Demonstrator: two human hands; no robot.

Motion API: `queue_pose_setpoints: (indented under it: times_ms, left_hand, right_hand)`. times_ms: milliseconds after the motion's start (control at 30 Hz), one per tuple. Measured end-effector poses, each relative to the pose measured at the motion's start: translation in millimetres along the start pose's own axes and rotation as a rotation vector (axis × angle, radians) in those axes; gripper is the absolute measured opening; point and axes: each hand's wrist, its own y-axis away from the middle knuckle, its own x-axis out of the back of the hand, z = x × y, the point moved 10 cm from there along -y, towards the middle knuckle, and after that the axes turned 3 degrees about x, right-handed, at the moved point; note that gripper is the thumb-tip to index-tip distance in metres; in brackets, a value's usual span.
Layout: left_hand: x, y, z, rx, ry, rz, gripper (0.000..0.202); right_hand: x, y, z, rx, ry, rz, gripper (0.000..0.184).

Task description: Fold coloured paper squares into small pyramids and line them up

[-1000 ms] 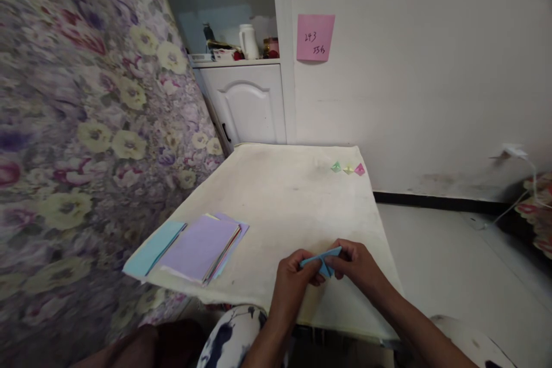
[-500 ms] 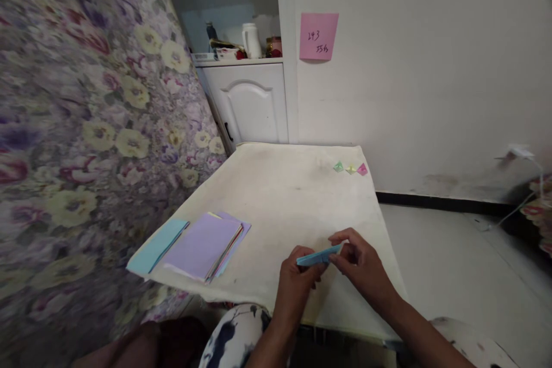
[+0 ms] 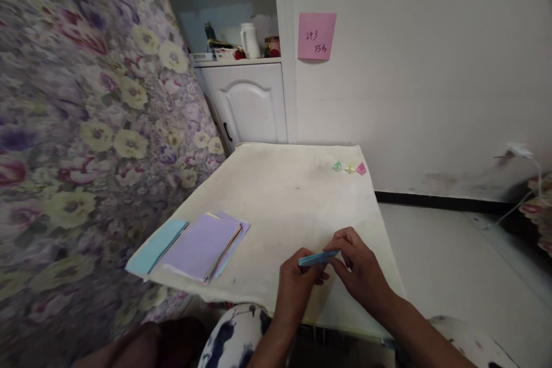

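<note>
Between my two hands, above the near right part of the cloth-covered table, is a small folded piece of blue paper. My left hand grips its left end, thumb and fingers closed on it. At the other end, the thumb and forefinger of my right hand pinch the paper's right tip. Seen almost edge-on, the paper shows narrow layers; its full shape cannot be made out. Beyond my hands, near the far right corner, lie three small folded papers: a green one, a yellow one and a pink one.
At the left of the table lie a stack of coloured paper with a purple sheet on top and a blue paper stack. A floral curtain hangs along the left. Behind stand a white cabinet and a wall with a pink note.
My right thumb and fingers have shifted slightly at the paper's right end, drawing closer round its tip. Both hands keep hold of the blue paper; the table items stay put.
</note>
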Motion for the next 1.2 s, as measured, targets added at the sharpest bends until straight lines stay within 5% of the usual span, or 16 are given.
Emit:
queue_pose_setpoints:
  times_ms: [400,733,1000,1200]
  left_hand:
    - [3.2,-0.4,-4.2,-0.012,-0.076,0.022,0.015]
    - [7.1,3.9,11.9,-0.152,-0.387,0.102,0.007]
    - [2.9,3.0,11.9,-0.168,-0.232,0.040,0.033]
    - [1.3,-4.5,-11.6,0.042,-0.011,-0.087,0.036]
  right_hand:
    - [-6.0,0.6,1.8,-0.010,0.053,-0.040,0.015]
    - [-25.9,9.0,-0.2,0.002,0.303,-0.164,0.025]
    - [-36.1,11.0,-0.6,0.029,0.139,-0.202,0.025]
    - [-30.9,5.8,5.6,-0.006,0.039,-0.212,0.024]
